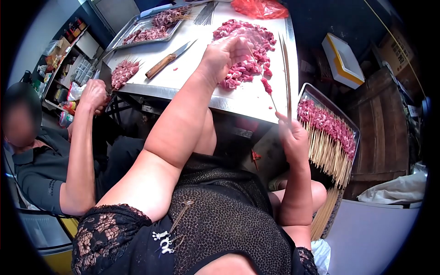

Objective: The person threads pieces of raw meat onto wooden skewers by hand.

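Observation:
My right hand (294,140) is closed on the lower end of a thin skewer (273,101), off the table's front edge. A small piece of red meat (266,85) is threaded partway up it. Over the pile of raw meat pieces (250,73) is my left hand (225,56), fingers curled by the skewer's upper end; what is between the fingertips is hard to make out. A knife (166,63) with a wooden handle lies left of my left hand. Long thin sticks (286,73) run along the table's right side.
A tray of finished skewers (359,133) stands at right. On the table (192,89) are a metal tray (176,32), meat skewers (124,74), metal skewers (206,13) and a red plastic bag (260,8). A co-worker (50,151) sits at left, a hand near the table corner.

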`<state>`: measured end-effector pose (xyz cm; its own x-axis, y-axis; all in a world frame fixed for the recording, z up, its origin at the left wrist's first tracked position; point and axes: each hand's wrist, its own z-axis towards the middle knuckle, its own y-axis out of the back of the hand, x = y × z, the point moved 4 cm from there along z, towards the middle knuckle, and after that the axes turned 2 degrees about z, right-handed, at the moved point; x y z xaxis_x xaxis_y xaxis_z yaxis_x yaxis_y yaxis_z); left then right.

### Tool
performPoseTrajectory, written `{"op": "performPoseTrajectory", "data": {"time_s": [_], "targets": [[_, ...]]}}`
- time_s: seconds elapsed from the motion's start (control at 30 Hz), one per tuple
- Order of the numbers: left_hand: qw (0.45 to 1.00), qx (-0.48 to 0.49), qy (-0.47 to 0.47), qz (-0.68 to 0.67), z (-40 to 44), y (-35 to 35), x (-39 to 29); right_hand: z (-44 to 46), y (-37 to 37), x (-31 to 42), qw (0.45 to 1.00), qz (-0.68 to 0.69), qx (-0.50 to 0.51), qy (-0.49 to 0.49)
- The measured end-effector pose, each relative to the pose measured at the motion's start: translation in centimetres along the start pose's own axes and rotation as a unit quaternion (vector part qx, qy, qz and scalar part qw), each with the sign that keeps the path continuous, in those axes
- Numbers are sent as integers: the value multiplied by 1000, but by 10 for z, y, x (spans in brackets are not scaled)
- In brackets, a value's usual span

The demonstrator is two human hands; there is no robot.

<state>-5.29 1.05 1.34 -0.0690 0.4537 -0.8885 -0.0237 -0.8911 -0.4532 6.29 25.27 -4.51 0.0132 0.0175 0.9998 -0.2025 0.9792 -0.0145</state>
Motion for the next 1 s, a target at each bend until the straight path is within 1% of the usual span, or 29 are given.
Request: {"op": "performPoseTrajectory", "data": {"time_s": [0.1, 0.17, 0.27, 0.4, 0.5, 0.6, 0.67, 0.7, 0.77, 1.0], "targets": [[999, 5, -23, 35, -4, -4, -1, 1, -1, -3, 1000, -7, 0, 6], [999, -9, -40, 11, -5, -5, -3, 2, -1, -3, 1000, -12, 1, 6], [999, -32, -40, -9, -3, -1, -3, 0, 0, -2, 1000, -11, 3, 11], [998, -28, -54, -22, -6, -6, -5, 0, 0, -2, 1000, 1, 6, 16], [999, -7, -53, -12, -7, -10, -6, 1, 0, -3, 1000, 6, 3, 8], [998, 5, -37, -48, -9, -13, -5, 3, 2, -7, 1000, -12, -9, 6], [994, 18, -34, -98, -13, -17, -8, 3, 1, -5, 1000, -14, -9, 7], [994, 17, -33, -98, -12, -18, -7, 3, 1, -4, 1000, -15, -8, 9], [995, 4, -70, -71, -10, -16, -8, 2, 2, -4, 1000, -14, -7, 12], [996, 8, -70, -62, -9, -13, -7, 1, 8, 0, 998, -57, -16, 27]]}}
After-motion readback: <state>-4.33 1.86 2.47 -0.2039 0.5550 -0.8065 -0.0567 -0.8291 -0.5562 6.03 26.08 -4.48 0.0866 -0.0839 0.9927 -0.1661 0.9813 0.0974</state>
